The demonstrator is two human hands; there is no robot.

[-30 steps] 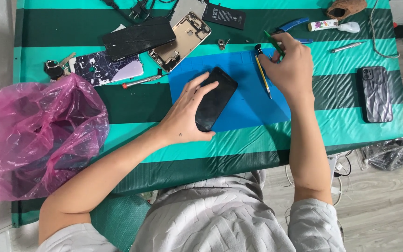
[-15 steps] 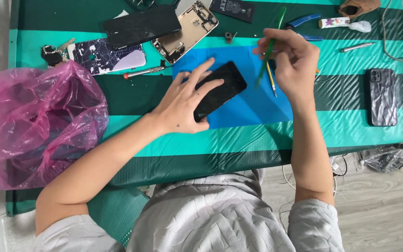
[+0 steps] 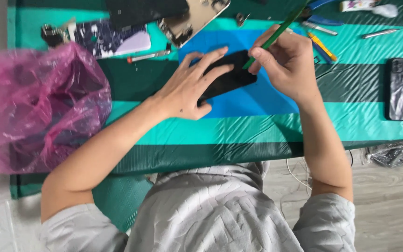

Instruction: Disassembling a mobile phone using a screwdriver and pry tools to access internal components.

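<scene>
Nearest the camera, the person's grey shirt (image 3: 211, 210) fills the lower view, and both bare forearms reach up and away over the near edge of the desk (image 3: 239, 140), which is covered in green and teal stripes. The left hand (image 3: 187, 86) lies flat with its fingers spread wide, pressing down on a black phone (image 3: 232, 77) that sits tilted on a blue mat (image 3: 257, 100) near the middle of the desk. The right hand (image 3: 288, 65) is curled narrow around a thin green pry tool (image 3: 276, 35), pinched between thumb and fingers, its lower tip meeting the phone's upper right edge. To do this well, I judge the left palm should keep the phone from sliding while the tool stays low and shallow at the seam, with light pressure so nothing cracks. The right wrist is bent inward, elbow out to the side. To the left a crumpled pink plastic bag (image 3: 38, 102) rests on the desk. Further off lie an opened phone frame (image 3: 192, 18), a dark panel (image 3: 141, 9), a small screwdriver (image 3: 148, 57), and at far right a second dark phone (image 3: 402, 88).
</scene>
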